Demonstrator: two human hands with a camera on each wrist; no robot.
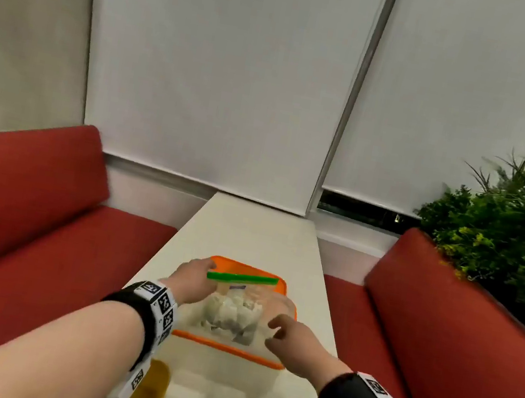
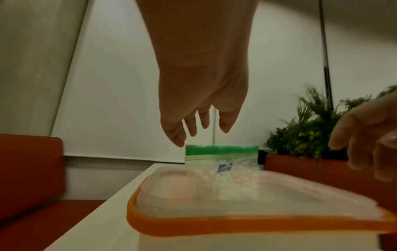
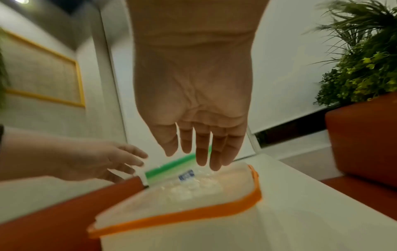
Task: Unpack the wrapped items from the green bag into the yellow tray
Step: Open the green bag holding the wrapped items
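fingers (image 2: 178,135) of the left hand (image 1: 192,279) hang loose and a bit spread, right by the 9 o'clock end of the bag's green strip. they look like they touch it or almost touch it; i cannot tell which, and they do not seem to grip it. the right hand (image 1: 291,337) floats over the 4 o'clock side of the bag (image 1: 234,308) with its fingers (image 3: 214,152) slack and pointing down. it holds nothing.

the bag sits in the tray (image 1: 226,347), a see-through box with an orange rim. the wrapped things (image 1: 231,312) are a pale lumpy pile, all inside the bag. none is out yet. the green strip (image 1: 242,278) is the bag's top edge. it runs long from 9 o'clock to 3 o'clock, at the 12 o'clock side of the bag. so the mouth lies just past both hands, and the left hand is nearer to it. i think the next move is to take hold of that strip and pull it open, one hand on each side.

the tray rests on a white bench (image 1: 255,232) that runs away toward 12 o'clock. red sofas (image 1: 29,194) stand at 9 o'clock and 3 o'clock. a bushy green plant (image 1: 510,223) is behind the sofa at 2 o'clock. white blinds (image 1: 223,70) cover the wall ahead.
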